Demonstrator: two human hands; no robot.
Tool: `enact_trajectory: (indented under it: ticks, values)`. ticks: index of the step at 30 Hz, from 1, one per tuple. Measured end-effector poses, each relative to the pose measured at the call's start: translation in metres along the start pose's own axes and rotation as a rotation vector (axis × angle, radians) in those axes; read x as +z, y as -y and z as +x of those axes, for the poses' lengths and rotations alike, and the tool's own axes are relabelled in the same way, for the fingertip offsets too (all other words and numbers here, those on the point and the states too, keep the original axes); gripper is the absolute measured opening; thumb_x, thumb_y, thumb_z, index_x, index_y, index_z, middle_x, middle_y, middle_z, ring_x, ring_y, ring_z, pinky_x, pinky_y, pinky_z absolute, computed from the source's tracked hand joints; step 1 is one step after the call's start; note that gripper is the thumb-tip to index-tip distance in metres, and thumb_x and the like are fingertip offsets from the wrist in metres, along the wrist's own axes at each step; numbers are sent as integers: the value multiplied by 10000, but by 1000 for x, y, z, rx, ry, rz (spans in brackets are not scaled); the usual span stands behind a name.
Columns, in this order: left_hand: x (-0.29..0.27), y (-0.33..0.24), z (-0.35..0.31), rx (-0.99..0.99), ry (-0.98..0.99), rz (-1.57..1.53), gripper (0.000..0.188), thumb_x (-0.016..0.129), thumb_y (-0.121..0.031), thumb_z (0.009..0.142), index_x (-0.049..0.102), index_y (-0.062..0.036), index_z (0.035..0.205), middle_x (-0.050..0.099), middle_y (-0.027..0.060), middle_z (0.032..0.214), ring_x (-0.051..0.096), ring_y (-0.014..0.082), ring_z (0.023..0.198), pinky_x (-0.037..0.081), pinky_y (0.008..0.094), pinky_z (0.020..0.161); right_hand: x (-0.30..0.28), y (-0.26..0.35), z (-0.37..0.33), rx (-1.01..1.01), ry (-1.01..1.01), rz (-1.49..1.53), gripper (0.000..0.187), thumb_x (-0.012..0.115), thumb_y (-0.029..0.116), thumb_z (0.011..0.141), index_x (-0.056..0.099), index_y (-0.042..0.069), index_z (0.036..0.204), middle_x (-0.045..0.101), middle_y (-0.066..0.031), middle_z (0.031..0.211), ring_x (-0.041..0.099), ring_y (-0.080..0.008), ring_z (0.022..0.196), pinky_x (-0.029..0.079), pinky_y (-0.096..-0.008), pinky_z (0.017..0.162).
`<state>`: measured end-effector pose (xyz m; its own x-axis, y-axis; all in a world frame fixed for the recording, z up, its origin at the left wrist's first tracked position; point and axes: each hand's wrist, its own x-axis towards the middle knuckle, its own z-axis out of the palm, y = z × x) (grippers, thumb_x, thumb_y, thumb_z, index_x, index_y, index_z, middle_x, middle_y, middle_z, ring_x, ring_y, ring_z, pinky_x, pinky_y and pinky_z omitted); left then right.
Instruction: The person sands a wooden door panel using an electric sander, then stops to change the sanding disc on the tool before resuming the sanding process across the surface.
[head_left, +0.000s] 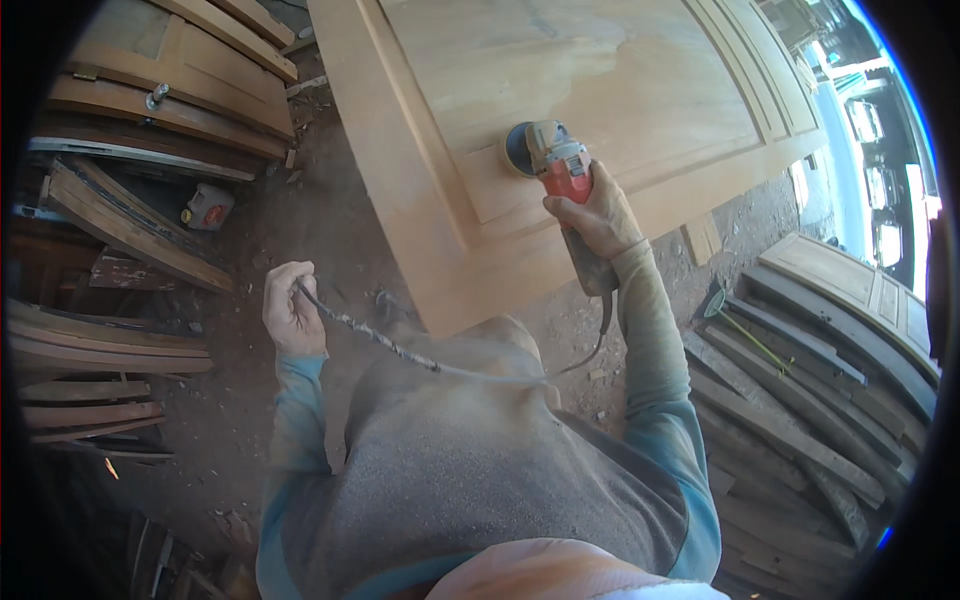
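My right hand [605,218] is wrapped round the body of a red and grey angle grinder [566,172]. The grinder's round sanding disc [517,150] rests at the face of a pale wooden panel door [490,80], near its lower recessed panel; whether it spins I cannot tell. From the grinder's rear end a dark power cord [400,350], wrapped with tape along part of its length, loops across in front of my body. My left hand [292,308] is closed round that cord, off to the left of the door.
Stacked wooden doors [190,75] lean at the upper left, one with a metal knob. A pale plastic jug [208,207] sits among curved timbers [130,220]. Long boards [800,410] lie piled on the right, with a green-rimmed net [714,303] on them. Wood scraps litter the dirt floor.
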<state>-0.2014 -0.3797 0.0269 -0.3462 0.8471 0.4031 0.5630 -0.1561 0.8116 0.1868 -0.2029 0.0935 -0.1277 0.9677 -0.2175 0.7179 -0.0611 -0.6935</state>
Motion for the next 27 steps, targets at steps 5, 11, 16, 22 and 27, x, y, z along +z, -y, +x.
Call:
enact_trajectory:
  ticks: [5,11,16,22,27]
  values:
    - [52,-91,-25,83,14,3,171,659,12,966,717,-7,1126,648,88,970,632,175,809,520,286,679,-45,-37,59,-80,60,-17,724,787,424,741,544,-92,1189,685,-273,1121,693,-367,1083,539,-426,916]
    - [56,-143,-54,-91,157,61,155,705,-60,952,736,12,1085,656,93,858,628,159,736,496,277,646,-84,-64,147,-57,53,-2,783,794,445,715,556,-98,1227,700,-236,1090,717,-326,1009,562,-410,867]
    - [100,-160,-56,-186,333,39,131,743,-85,919,755,-2,1020,664,100,804,642,185,690,501,292,634,-74,-51,191,-138,90,-6,799,790,481,697,590,-96,1212,702,-239,1102,711,-310,1027,554,-406,887]
    - [153,-167,-43,-165,562,42,150,733,-130,917,761,-19,1014,676,132,814,673,288,740,527,359,675,-81,-47,230,-167,146,40,667,795,466,715,669,-50,1118,722,-155,942,716,-252,861,559,-374,810]
    - [196,-171,-48,-261,581,200,194,718,-211,930,760,-33,995,702,162,876,671,365,764,536,416,734,-112,-66,266,-170,198,25,629,792,454,692,708,-46,1064,738,-165,921,733,-279,878,560,-380,824]
